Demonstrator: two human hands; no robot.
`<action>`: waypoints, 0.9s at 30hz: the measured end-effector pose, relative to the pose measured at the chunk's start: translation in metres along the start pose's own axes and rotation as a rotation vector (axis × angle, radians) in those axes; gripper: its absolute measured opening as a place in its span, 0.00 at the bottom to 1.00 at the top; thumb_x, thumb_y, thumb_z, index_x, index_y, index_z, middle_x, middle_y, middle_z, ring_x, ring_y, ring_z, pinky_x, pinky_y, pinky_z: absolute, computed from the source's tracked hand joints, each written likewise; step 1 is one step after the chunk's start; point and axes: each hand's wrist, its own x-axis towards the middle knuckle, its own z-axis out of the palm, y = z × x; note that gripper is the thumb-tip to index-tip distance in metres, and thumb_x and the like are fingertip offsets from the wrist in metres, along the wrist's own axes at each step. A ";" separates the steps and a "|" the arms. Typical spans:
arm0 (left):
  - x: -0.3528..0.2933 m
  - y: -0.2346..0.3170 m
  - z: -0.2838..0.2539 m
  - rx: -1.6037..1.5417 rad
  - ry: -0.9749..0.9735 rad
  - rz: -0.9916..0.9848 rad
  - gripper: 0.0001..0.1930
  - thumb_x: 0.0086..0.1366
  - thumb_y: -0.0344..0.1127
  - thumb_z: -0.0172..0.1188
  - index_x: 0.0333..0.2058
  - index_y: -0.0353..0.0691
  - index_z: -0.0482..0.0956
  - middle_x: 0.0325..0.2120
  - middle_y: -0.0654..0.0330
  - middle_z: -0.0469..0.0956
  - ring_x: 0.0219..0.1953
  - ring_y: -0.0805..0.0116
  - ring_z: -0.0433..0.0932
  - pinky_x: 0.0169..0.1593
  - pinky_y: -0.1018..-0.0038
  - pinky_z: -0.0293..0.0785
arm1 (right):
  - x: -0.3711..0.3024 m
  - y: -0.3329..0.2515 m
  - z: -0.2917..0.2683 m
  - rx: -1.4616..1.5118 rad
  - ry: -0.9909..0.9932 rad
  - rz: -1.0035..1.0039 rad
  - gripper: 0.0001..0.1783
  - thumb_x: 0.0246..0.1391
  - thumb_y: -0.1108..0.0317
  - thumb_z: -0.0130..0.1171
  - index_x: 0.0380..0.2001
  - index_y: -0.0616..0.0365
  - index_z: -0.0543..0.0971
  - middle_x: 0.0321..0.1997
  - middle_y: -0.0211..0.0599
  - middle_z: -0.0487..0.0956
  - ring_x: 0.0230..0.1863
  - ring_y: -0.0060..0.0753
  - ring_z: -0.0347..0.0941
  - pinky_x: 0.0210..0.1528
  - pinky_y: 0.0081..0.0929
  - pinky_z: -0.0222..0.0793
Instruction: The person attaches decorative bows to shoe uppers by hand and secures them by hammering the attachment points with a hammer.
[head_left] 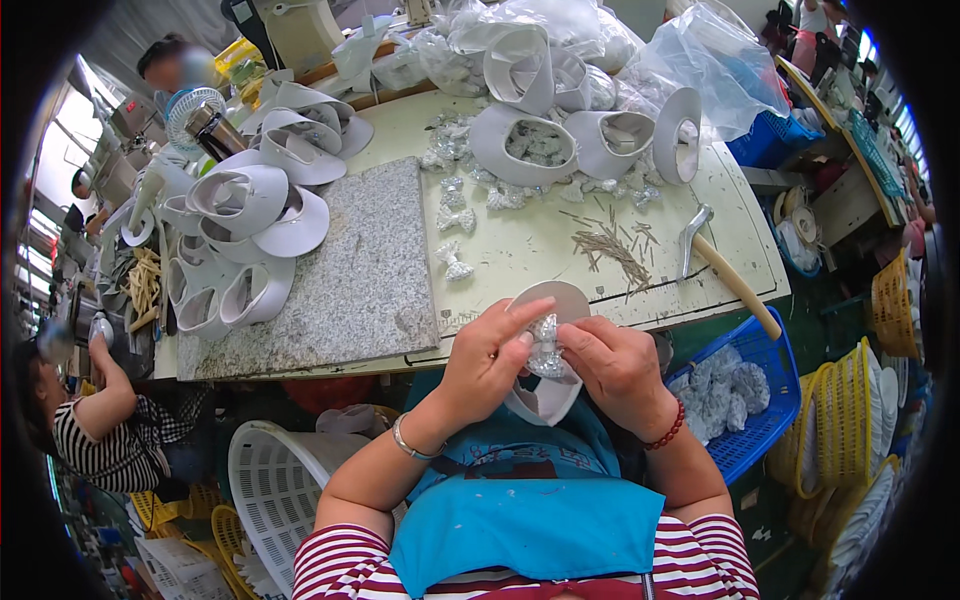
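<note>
1. Left hand (480, 360): fingers bent around a white upper (562, 295), index stretched across it, thumb laid by the silver bow (544, 348). Grip on the underside is hidden; its firmness cannot be told.
2. Right hand (622, 375): thumb and forefinger pinched together at the bow's right side; remaining fingers curled. Whether bow, upper or both are caught cannot be told.
3. Upper and bow are held between the hands, just off the table (530, 250) edge. Bow could be skewed if pulled unevenly by the two hands; upper could be dropped if the left grip is slackened.
4. At 1 o'clock from the hands, thin brown sticks (610, 255) are scattered; they could be rolled about by a sleeve or cuff.
5. At 2 o'clock, a hammer (735, 280) is laid with its handle past the edge; it could be tipped off by a knock from the right arm.
6. At 10–11 o'clock, loose bows (455, 262) are set beside a speckled slab (350, 260).
7. At 3–4 o'clock, a blue basket (785, 385) is seen, silvery pieces inside.
</note>
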 end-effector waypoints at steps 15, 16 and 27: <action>-0.009 -0.002 0.005 -0.172 0.103 -0.253 0.11 0.56 0.27 0.64 0.40 0.36 0.82 0.33 0.59 0.80 0.35 0.74 0.78 0.39 0.78 0.75 | 0.012 0.008 0.008 0.128 0.007 0.036 0.14 0.50 0.77 0.61 0.43 0.60 0.78 0.34 0.39 0.81 0.27 0.37 0.78 0.29 0.30 0.73; -0.011 -0.005 0.007 -0.173 0.149 -0.211 0.11 0.57 0.26 0.64 0.40 0.36 0.82 0.33 0.60 0.80 0.35 0.74 0.78 0.39 0.79 0.74 | 0.012 0.006 0.008 0.130 0.006 0.035 0.14 0.50 0.77 0.61 0.43 0.60 0.78 0.34 0.39 0.81 0.27 0.37 0.78 0.29 0.30 0.73; -0.013 -0.011 0.023 -0.231 0.388 -0.177 0.09 0.57 0.22 0.64 0.38 0.36 0.83 0.35 0.59 0.81 0.38 0.74 0.78 0.42 0.77 0.74 | 0.009 -0.011 0.016 0.031 0.174 0.082 0.19 0.44 0.72 0.68 0.43 0.58 0.78 0.35 0.38 0.80 0.36 0.39 0.76 0.43 0.33 0.67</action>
